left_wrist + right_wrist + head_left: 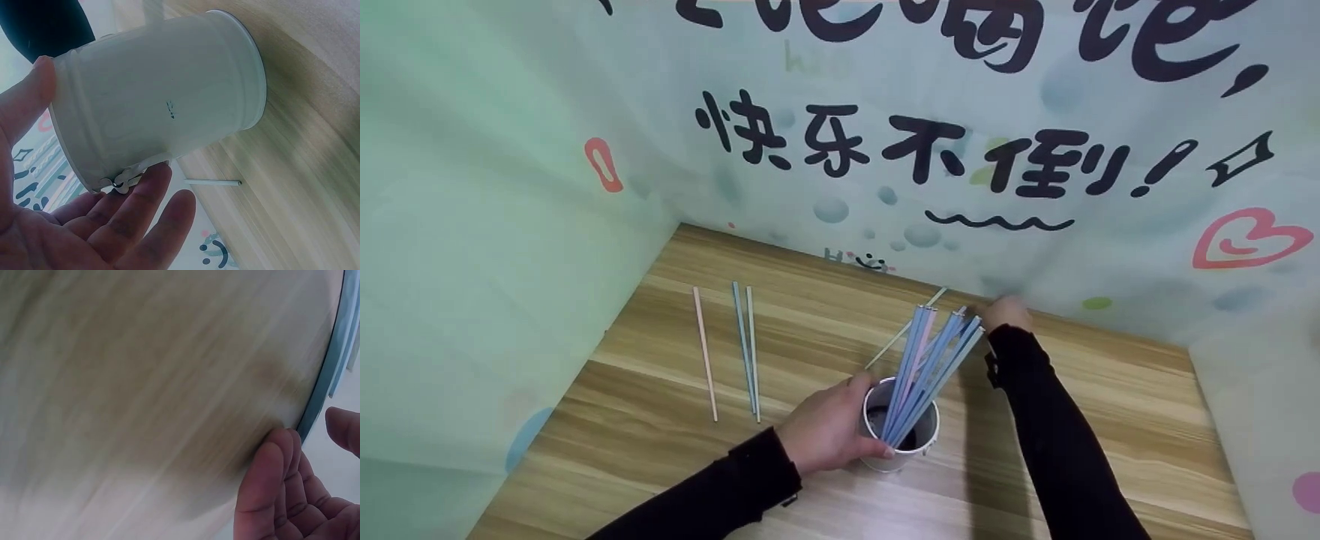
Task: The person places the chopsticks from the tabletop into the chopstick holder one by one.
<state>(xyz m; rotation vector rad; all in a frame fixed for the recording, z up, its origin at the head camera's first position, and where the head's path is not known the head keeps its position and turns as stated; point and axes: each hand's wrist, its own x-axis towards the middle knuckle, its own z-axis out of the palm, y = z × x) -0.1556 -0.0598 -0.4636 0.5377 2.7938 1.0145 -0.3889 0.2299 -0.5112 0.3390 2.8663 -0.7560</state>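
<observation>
My left hand (829,424) grips a small white pail (889,461) with the thumb at its rim. In the left wrist view, the pail (163,90) fills the middle, with fingers beside its little handle fitting (126,177). Several blue and pink chopsticks (922,375) stand in the pail, leaning right. Just beyond their upper ends is my right hand (1009,311), near the back wall. In the right wrist view its thumb stands apart from its fingers (261,478), whose tips are right at a blue chopstick (323,391). Part of that hand is hidden by the sleeve.
On the wooden table (660,435) at the left lie a pink chopstick (705,352), a blue one (743,345) and a pale one (754,356). Another pale chopstick (889,345) lies behind the pail. Printed cloth walls (780,202) rise at the back and sides.
</observation>
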